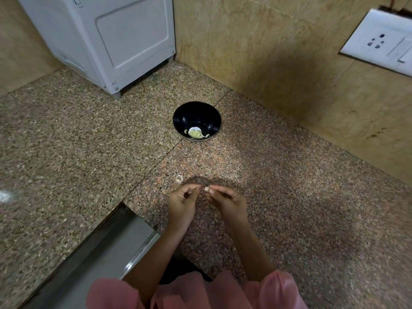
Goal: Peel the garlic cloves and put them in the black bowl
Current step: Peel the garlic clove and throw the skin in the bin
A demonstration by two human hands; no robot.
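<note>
A black bowl (197,121) stands on the granite counter (289,197) near the back wall. Several pale peeled garlic cloves (195,133) lie at its bottom. Closer to me, my left hand (182,202) and my right hand (227,200) meet fingertip to fingertip above the counter. Between them they pinch one small pale garlic clove (207,188). A scrap of garlic skin (179,178) lies on the counter just beyond my left hand.
A white appliance (107,39) stands at the back left corner. A wall socket plate (379,42) sits on the tiled wall to the right. A steel sink edge (133,248) runs at the lower left, beside my pink sleeves.
</note>
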